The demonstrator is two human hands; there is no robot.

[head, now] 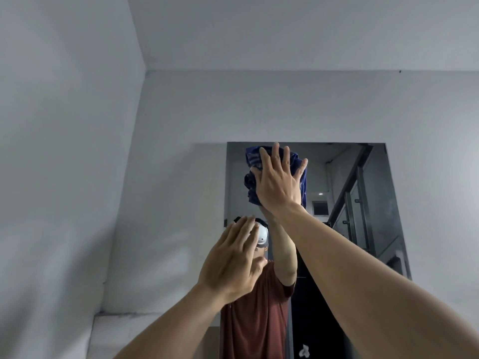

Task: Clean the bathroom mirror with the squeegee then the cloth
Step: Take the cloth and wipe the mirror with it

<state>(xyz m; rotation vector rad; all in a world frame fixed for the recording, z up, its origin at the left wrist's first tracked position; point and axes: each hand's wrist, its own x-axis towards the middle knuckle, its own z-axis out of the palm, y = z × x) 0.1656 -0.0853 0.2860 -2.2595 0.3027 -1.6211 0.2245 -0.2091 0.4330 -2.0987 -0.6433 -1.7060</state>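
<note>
The mirror point(342, 177) hangs on the white wall ahead, and its top edge is near the middle of the view. My right hand point(278, 182) is raised with its fingers spread, pressing a bunched dark blue cloth point(250, 183) flat against the glass near the mirror's top left corner. My left hand point(233, 260) is held up lower and to the left, in front of the mirror's left edge, palm toward the glass and holding nothing. No squeegee is in view.
White walls and the ceiling point(285, 35) fill most of the view. A tiled ledge point(116, 322) juts from the wall at lower left. The mirror reflects a person in a red shirt, a stair railing and a dark doorway.
</note>
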